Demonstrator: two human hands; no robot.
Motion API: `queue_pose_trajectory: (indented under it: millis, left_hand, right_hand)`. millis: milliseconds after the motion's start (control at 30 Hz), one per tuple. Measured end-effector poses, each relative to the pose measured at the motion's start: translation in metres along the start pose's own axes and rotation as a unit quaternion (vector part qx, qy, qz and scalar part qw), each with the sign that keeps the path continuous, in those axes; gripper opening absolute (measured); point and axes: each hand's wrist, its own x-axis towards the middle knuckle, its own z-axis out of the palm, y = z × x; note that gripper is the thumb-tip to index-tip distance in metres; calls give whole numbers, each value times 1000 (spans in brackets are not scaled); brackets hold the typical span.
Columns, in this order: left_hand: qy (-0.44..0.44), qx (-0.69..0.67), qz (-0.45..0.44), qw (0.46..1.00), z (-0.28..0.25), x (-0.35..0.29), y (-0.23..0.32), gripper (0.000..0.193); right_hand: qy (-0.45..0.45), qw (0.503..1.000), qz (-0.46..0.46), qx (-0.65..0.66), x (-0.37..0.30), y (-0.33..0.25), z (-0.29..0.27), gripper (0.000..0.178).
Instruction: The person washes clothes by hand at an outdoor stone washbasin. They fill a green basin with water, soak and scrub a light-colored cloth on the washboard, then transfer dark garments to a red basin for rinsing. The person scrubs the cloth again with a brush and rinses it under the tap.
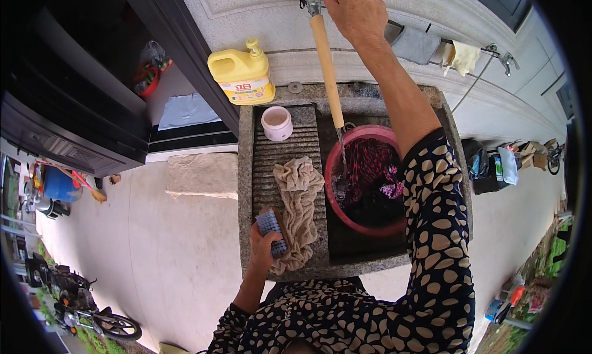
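My left hand (pixel 261 248) is closed around a scrub brush (pixel 271 229), its blue bristles turned up. Beside the brush, a wrung beige cloth (pixel 298 209) lies along the ribbed washboard (pixel 265 160) of the stone sink. My right arm reaches up to the wall, where my right hand (pixel 359 15) grips the handle of a metal tap (pixel 314 0); the fingertips are partly hidden. From the tap hangs a tan hose (pixel 326 70), and water (pixel 343 150) runs out of it into a pink basin (pixel 333 197). Dark clothes with pink patterns (pixel 370 163) lie in the basin.
A white-pink jar (pixel 277 123) stands on the washboard. On the stone sink's rim (pixel 245 187) at the back left is a yellow detergent jug (pixel 243 73). Cloths (pixel 461 57) hang on a wall rail at right. A mat (pixel 202 174) lies by the doorway; a motorcycle (pixel 86 301) stands lower left.
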Motion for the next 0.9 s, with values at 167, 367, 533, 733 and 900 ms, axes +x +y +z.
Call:
queue_pose_trajectory:
  millis: [167, 367, 533, 733, 900]
  left_hand:
    - [18, -8, 1, 1000, 22, -3, 7, 65]
    - [6, -10, 4, 1000, 22, 7, -6, 69]
    - [22, -15, -24, 999, 26, 7, -2, 51]
    - [11, -1, -17, 1000, 25, 7, 8, 55]
    - [-7, 13, -3, 1000, 14, 18, 1, 56]
  right_hand:
    - [54, 996, -18, 62, -2, 3, 10, 33]
    - [59, 994, -24, 92, 0, 4, 10, 29]
    - [55, 993, -6, 107, -4, 0, 9, 26]
    - [42, 993, 19, 104, -7, -5, 2, 27]
    - [46, 995, 19, 85, -6, -7, 4, 26]
